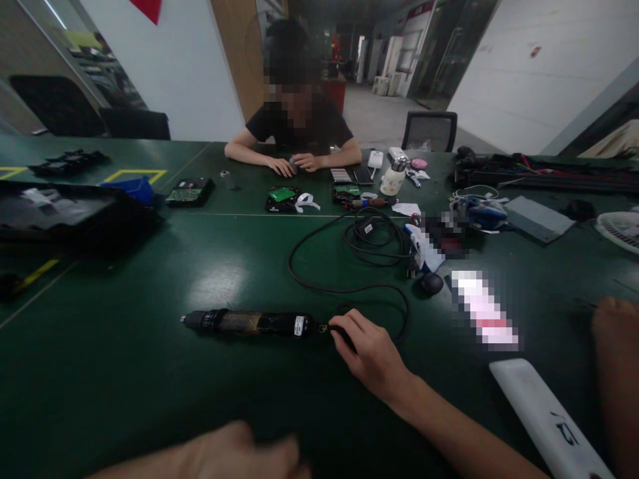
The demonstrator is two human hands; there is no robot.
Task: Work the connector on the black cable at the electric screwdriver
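A black electric screwdriver (259, 323) with a worn brownish middle and a white label lies on the green table, its tip toward the left. At its rear end, my right hand (372, 356) is closed on a dark cable plug, mostly covered by the fingers. Whether the plug is joined to the screwdriver, I cannot tell. From near this hand a black cable (349, 290) loops back to a coil. My left hand (234, 456) is at the bottom edge, smeared by motion and apart from the screwdriver; its fingers cannot be made out.
Across the table a person (299, 126) handles a small dark object. Circuit boards (282, 195), a jar (393, 179) and a mouse (432, 283) lie beyond the cable. A black tray (74, 219) stands left. A white bar (544, 412) and another person's arm (619, 359) are right.
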